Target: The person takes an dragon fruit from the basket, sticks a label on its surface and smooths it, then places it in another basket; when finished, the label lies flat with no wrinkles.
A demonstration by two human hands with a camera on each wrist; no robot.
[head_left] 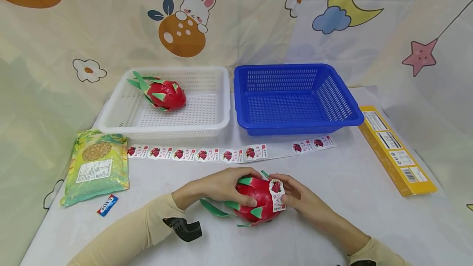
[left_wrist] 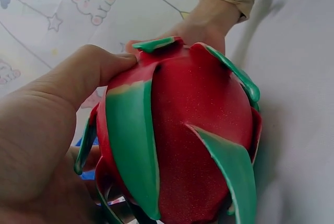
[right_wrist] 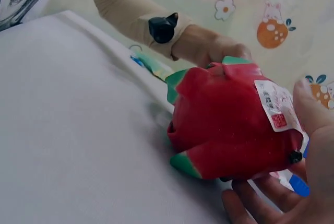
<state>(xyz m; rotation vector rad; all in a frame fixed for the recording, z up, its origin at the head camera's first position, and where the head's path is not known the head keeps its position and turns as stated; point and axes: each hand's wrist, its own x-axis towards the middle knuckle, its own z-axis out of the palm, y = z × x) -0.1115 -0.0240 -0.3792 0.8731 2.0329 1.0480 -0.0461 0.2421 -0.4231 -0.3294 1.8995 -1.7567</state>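
A red dragon fruit point(head_left: 258, 194) with green leafy scales lies on its side near the front middle of the table. My left hand point(head_left: 223, 186) grips its leafy end, thumb over the top and fingers round the far side. At the other end, my right hand point(head_left: 301, 196) holds the fruit, its thumb at the edge of a white sticker point(head_left: 277, 195) and its fingers behind and beneath. The sticker, printed with dragon fruits, lies on the skin of that end; in the right wrist view the sticker point(right_wrist: 279, 106) follows the curve. The left fingertips are mostly hidden.
Behind stand a white basket point(head_left: 166, 129) with another dragon fruit point(head_left: 168, 95) and a blue basket point(head_left: 299, 127). A sticker strip point(head_left: 201, 155) runs before them. At left lie a green-yellow bag point(head_left: 97, 175) and a small blue packet point(head_left: 107, 205); at right, a yellow box point(head_left: 391, 151).
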